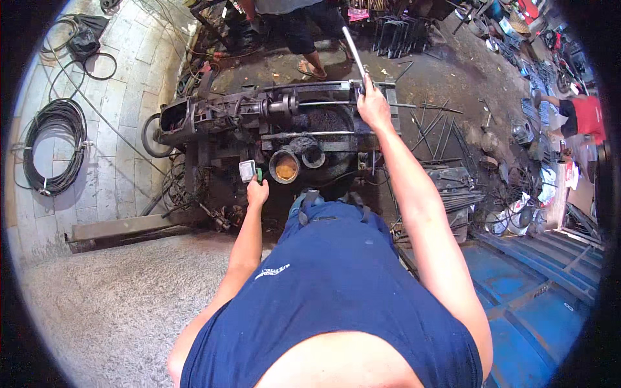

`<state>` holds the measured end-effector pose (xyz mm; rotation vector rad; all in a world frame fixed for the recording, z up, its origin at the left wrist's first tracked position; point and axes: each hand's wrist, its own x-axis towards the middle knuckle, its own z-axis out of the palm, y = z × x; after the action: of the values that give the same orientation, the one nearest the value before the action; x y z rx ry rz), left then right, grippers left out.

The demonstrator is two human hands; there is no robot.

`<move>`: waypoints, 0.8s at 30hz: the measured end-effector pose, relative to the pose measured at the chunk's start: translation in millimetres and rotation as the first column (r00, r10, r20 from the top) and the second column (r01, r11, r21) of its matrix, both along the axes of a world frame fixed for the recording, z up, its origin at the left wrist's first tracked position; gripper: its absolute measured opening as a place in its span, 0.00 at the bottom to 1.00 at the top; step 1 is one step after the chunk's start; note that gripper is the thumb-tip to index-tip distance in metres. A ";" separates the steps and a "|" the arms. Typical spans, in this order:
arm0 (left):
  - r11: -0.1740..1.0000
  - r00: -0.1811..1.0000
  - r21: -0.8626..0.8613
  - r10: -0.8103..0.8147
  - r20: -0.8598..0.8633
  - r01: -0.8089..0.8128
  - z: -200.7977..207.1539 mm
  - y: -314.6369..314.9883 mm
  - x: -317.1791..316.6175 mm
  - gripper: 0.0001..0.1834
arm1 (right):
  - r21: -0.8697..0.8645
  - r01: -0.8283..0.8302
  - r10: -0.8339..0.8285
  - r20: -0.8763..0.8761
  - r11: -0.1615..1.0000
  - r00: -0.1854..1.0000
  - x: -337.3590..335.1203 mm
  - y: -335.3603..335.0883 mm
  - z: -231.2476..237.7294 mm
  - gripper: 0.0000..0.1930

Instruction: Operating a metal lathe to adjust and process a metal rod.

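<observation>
Dark floor [498,77] surrounds the black machine [278,107], where a thin rod [326,103] seems already set. My right hand [374,108] grips a pale bar [354,52], my left hand [257,193] a green handle [259,174] beside the machine; what remains, I can't tell.

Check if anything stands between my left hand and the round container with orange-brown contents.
Nothing visible blocks the way: the round container lies just ahead and right of your left hand, which holds a green item. Depth is hard to judge.

Machine [223,111] between cable coil [79,142], left, and rods [456,199], right
</observation>
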<state>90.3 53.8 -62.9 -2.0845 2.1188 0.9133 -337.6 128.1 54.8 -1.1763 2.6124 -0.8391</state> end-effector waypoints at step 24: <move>0.997 1.000 -0.071 -0.017 -0.005 0.017 0.7 7.4 1.2 0.27 | 0.003 0.008 -0.008 0.031 1.000 0.999 -3.6 7.0 4.0 0.31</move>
<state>91.5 61.3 -62.2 -2.0949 2.2001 0.8544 -341.2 135.1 58.8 -1.1435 2.5942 -0.8486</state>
